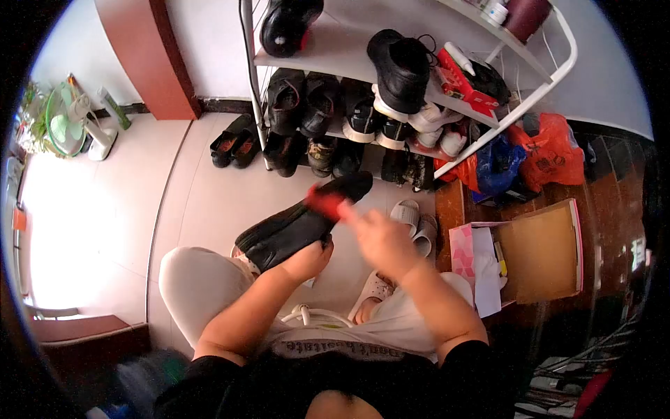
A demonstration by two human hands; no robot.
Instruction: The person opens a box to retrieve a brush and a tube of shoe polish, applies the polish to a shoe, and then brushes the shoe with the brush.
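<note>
My left hand (311, 261) grips a black shoe (283, 236) by its near side, above my lap, with some fingers hidden. The shoe lies slantwise, one end by my left knee and the other pointing up toward the shoe rack. In my right hand (382, 241) is a red brush (328, 202), smeared by motion so its exact shape is unclear. It is against the upper part of the shoe, or just over it; I cannot tell whether they touch.
A white-framed rack (342, 66) full of shoes stands ahead. Black shoes (234, 142) and grey slippers (421, 230) sit on the floor. On the right are an open cardboard box (541, 255) and red and blue plastic bags (551, 153). A small fan (98, 133) stands at left.
</note>
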